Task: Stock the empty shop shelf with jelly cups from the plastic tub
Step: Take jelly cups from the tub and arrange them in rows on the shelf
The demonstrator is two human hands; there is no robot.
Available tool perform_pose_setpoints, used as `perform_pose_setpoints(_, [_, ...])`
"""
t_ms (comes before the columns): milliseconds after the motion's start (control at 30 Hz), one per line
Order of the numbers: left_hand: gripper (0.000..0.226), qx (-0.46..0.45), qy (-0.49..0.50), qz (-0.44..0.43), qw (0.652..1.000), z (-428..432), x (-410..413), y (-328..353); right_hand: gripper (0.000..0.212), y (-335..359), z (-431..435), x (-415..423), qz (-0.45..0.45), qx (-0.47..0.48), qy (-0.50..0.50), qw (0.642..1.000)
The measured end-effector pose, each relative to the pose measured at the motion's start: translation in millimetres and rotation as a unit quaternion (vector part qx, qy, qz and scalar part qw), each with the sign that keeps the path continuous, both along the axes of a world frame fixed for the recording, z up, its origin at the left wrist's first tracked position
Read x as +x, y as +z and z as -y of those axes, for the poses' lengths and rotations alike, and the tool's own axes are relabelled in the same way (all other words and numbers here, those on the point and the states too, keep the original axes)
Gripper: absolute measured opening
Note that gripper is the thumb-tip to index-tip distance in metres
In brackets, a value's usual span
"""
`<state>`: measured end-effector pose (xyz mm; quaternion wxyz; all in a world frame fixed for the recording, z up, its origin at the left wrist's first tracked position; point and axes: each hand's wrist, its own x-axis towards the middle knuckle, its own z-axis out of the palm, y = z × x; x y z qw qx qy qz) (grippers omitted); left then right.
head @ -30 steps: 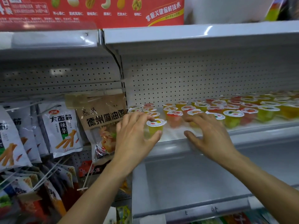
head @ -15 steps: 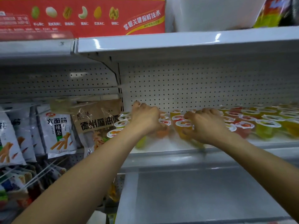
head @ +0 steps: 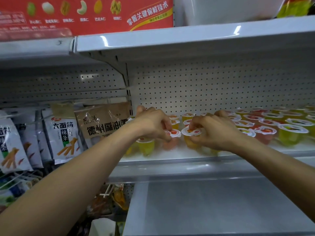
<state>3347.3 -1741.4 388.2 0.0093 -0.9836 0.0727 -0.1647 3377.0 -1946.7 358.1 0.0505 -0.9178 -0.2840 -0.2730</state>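
While both bare forearms reach up from below, the left grip (head: 151,124) is curled narrow, its fingertips pinching the lid rim of a pink jelly cup (head: 171,142) at the front left of the white shelf (head: 170,158). Just beside it, the right grip (head: 214,132) is curled the same way, thumb and fingers pinching the white lid of an orange jelly cup (head: 191,142). The two cups are upright and close together, lids almost touching; whether their bases rest on the shelf or sit just above it cannot be told. A yellow-green jelly cup (head: 146,147) stands under the left wrist, and more cups show behind the hands against the perforated back panel (head: 213,86). To the right, rows of jelly cups (head: 293,133) in green, red and yellow fill the shelf towards the frame edge. Left of the shelf hang white snack bags (head: 64,133) and a brown packet (head: 105,123). A red box (head: 85,12) printed with nuts stands on the shelf above, and a lower shelf (head: 213,210) lies beneath.
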Motion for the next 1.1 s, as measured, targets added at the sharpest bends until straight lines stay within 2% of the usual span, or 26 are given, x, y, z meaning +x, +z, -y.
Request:
perform_pose_setpoints(167, [0.036, 0.006, -0.018, -0.018, 1.0, -9.2, -13.1, 2.1, 0.029, 2.9, 1.1, -3.7, -0.028, 0.014, 0.059, 0.998])
perform_pose_setpoints(600, [0.043, 0.0, -0.031, -0.05, 0.998, -8.0, -18.1, 4.0, 0.031, 7.4, 11.6, 1.0, -0.061, -0.017, 0.098, 0.993])
perform_pose_setpoints(700, [0.057, -0.116, -0.033, -0.08, 0.989, -17.0, -19.7, 23.9, 0.046, 16.5, 14.7, 0.8, -0.074, -0.018, 0.114, 0.991])
perform_pose_setpoints(767, [0.052, -0.188, -0.052, -0.043, 0.98, -23.6, -9.9, 39.9, 0.055, 28.5, 16.1, 9.3, -0.075, 0.026, 0.122, 0.989])
perform_pose_setpoints(800, [0.045, -0.192, -0.058, -0.021, 0.979, -24.6, -1.5, 44.7, 0.053, 34.4, 16.4, 16.8, -0.072, 0.046, 0.115, 0.99])
perform_pose_setpoints(900, [0.031, -0.13, -0.044, -0.01, 0.99, -15.2, 28.9, 45.9, 0.04, 47.0, 12.4, 41.5, -0.097, 0.019, 0.063, 0.993])
perform_pose_setpoints(1033, [0.03, -0.054, -0.023, -0.07, 0.996, -9.2, 70.7, 32.9, 0.045, 52.4, -3.3, 58.3, -0.172, -0.088, 0.028, 0.981])
perform_pose_setpoints(1100, [0.034, -0.036, -0.015, -0.095, 0.995, -8.1, 83.1, 28.9, 0.043, 54.3, -8.2, 64.1, -0.205, -0.106, 0.025, 0.973])
